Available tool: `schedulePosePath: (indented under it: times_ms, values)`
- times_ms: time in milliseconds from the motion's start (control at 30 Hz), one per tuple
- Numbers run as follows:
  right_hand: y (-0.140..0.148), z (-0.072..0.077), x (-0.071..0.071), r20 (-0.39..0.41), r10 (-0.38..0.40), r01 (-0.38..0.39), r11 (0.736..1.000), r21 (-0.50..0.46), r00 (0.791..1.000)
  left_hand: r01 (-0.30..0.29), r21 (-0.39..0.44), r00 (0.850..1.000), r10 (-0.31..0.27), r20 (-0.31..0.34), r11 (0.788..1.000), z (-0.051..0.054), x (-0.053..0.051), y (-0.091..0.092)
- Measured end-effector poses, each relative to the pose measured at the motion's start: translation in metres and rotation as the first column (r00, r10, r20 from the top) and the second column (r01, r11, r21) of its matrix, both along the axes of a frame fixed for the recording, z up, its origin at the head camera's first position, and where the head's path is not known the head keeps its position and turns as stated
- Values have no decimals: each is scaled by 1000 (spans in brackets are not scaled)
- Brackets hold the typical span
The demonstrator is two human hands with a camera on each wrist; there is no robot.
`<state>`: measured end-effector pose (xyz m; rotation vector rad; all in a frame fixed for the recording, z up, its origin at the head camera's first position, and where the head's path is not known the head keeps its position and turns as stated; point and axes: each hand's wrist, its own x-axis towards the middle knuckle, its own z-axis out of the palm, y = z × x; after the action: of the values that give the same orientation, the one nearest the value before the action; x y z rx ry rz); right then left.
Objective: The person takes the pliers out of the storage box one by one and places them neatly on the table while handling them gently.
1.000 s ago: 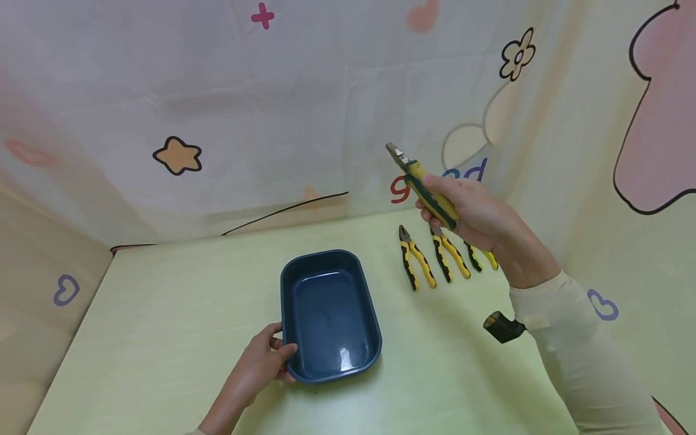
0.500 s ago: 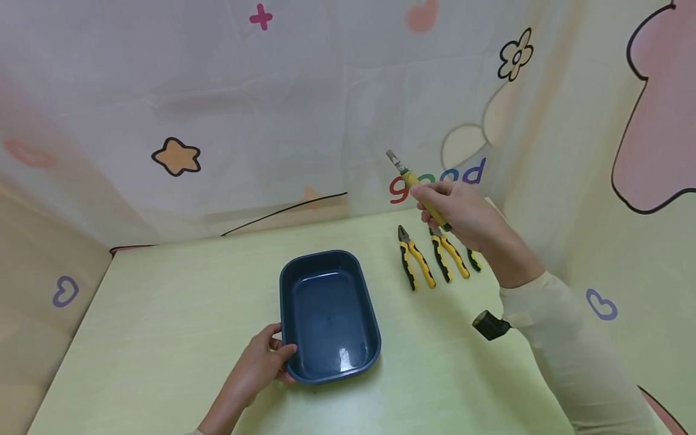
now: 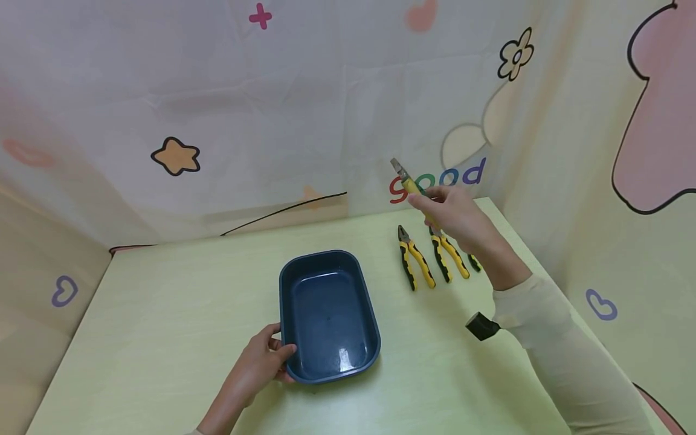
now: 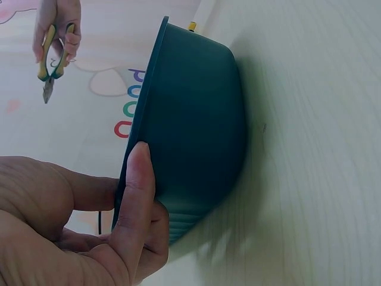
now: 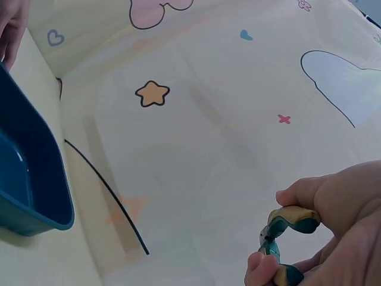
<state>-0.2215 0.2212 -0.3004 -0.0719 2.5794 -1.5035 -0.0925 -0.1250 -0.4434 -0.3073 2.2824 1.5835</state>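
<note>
A dark blue rectangular tray sits on the table, its inside bare. My left hand grips its near left corner, thumb over the rim; the left wrist view shows the fingers on both sides of the tray wall. Raised above the back right of the table, my right hand holds combination pliers by their yellow-and-green handles, metal nose pointing up and left. In the left wrist view the handles of these pliers stand spread. The right wrist view shows the thumb on one handle and fingers round the other.
Two yellow-and-black pliers lie at the right of the tray. Another pair is mostly hidden behind my right wrist. A black camera piece sticks out from the right sleeve. Patterned curtain closes off the table's back and sides.
My right hand has moved slightly left and down with the pliers, which have turned from broadside to edge-on in the head view. My left hand and the tray have stayed put.
</note>
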Motion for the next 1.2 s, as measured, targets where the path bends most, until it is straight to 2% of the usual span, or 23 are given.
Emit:
schedulePosePath:
  times_ms: [267, 800, 1200]
  values:
    - [-4, -5, 0, -9, -6, 6, 996, 88, 1000, -2, 8, 1000, 2, -4, 1000, -2, 0, 0]
    - [-7, -27, -6, 18, -21, 19, 995, 101, 1000, -2, 10, 1000, 3, -8, 1000, -2, -1, 0]
    - [-12, -43, -12, 65, -45, 31, 980, 199, 997, -4, 4, 1000, 4, 3, 1000, 0, 0, 0]
